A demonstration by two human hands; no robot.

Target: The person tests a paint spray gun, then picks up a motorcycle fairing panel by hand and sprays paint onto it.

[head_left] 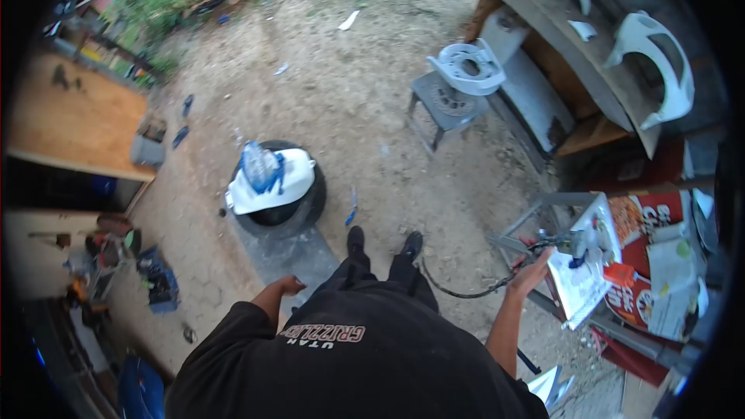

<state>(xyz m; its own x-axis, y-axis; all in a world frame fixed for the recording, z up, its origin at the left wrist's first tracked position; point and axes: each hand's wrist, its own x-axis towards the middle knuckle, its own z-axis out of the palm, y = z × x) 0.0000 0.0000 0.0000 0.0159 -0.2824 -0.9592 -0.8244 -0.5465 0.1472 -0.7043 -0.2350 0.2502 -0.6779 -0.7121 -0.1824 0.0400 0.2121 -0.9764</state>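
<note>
- R hand (531, 271): at near edge of the white tray (580, 304), beside the dark tool (535, 244) & end of the black hose (467, 296). Can't tell if its grip is clamped on either; detail too small.
- L hand (292, 285): hangs by L side, nothing visible in it; finger gap can't be made out.
- Tool loc: wearer's R, at tray's near edge, over the grey frame (508, 234). Hose loops down toward ground near the feet.
- Handling (judgement): tool prob rigid, moderate wt; hose bendy but springy, may tug. Best hold = tool body, hose end kept slack.
- Also on tray: orange-red item (619, 275), clear plastic stuff (596, 237); prob light, easily knocked.
</note>
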